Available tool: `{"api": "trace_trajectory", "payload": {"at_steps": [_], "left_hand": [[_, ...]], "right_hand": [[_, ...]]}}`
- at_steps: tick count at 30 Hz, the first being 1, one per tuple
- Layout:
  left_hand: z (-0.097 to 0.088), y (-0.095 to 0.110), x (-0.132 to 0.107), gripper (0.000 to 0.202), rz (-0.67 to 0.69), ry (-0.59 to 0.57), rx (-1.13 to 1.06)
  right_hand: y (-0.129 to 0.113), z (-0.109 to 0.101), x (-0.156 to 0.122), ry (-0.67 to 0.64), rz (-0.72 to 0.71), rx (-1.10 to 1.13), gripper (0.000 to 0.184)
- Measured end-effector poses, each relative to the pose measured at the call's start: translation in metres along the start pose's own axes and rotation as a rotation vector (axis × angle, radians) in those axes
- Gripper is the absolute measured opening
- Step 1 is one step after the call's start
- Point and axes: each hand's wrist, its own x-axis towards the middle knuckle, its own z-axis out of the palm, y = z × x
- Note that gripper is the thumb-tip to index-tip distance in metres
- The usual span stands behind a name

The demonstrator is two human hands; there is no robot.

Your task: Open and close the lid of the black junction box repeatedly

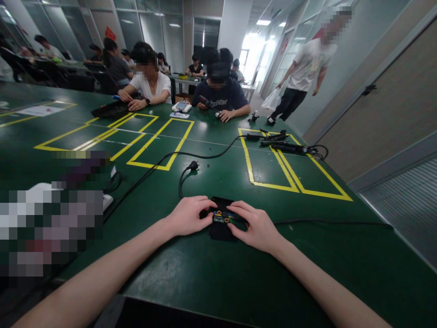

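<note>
Board (219,218) held over black case (222,234) on counter (177,278). Its left end is pinched by the left hand (190,216), thumb and forefinger slightly apart; its right end by the right hand (258,229), similarly curled.

Edges of the board (218,219) hide behind left hand (191,215) and right hand (256,225), parts too tiny to name; forearms (112,264) cut off below, pixel patch (54,223) blurring the left!
</note>
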Motion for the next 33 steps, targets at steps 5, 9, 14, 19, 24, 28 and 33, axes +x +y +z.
{"api": "trace_trajectory", "payload": {"at_steps": [5, 9, 14, 19, 24, 28, 33], "left_hand": [[0.003, 0.002, 0.001, 0.024, -0.008, 0.005, -0.021], [0.003, 0.0, 0.001, 0.023, 0.007, 0.01, -0.02], [0.0, -0.005, 0.001, 0.025, -0.004, -0.013, -0.068], [-0.005, -0.007, 0.001, 0.035, -0.009, -0.03, -0.156], [-0.007, -0.008, 0.001, 0.04, -0.007, -0.041, -0.14], [-0.006, -0.009, 0.0, 0.047, -0.026, -0.055, -0.096], [-0.007, -0.008, 0.0, 0.05, -0.006, -0.063, -0.087]], "right_hand": [[0.002, 0.005, -0.001, 0.029, 0.016, -0.043, 0.035], [0.002, 0.007, 0.0, 0.018, 0.036, -0.063, 0.035], [0.008, -0.003, -0.001, -0.027, 0.03, 0.047, 0.045], [0.018, -0.019, -0.005, -0.09, 0.019, 0.148, 0.047], [0.021, -0.02, -0.007, -0.116, -0.028, 0.153, 0.052], [0.021, -0.019, -0.007, -0.097, -0.029, 0.128, 0.058], [0.022, -0.017, -0.006, -0.073, -0.041, 0.104, 0.057]]}}
